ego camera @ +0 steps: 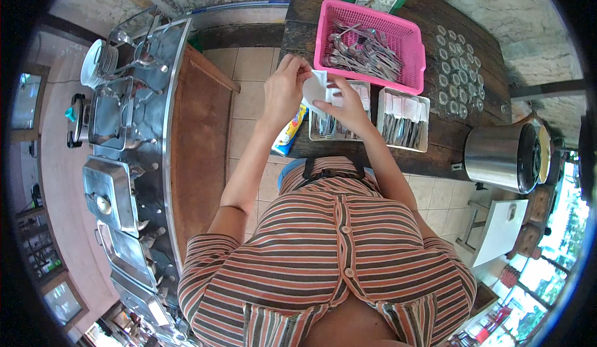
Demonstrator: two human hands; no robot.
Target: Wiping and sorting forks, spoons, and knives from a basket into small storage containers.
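Note:
Between my hands is a piece of folded white paper [315, 90], perhaps a napkin or a sleeve, raised above the near table edge. My right hand [350, 109] grips its right side, thumb in front and fingers behind. At its upper left edge, my left hand [284, 88] pinches with bent fingertips. Below the paper, partly covered by my right hand, stands a white plastic basket [338, 138] of cutlery with white paper wraps. A second such basket [406, 147] sits to its right. Loose forks and spoons [366, 51] fill a pink plastic basket [324, 34] behind them.
A blue and yellow packet [290, 132] lies at the left corner of the dark wooden table [443, 153]. Several upturned glasses [459, 72] and a steel urn [496, 156] stand to the right. A green container [401, 2] is at the back. Chafing dishes [112, 193] line the left counter.

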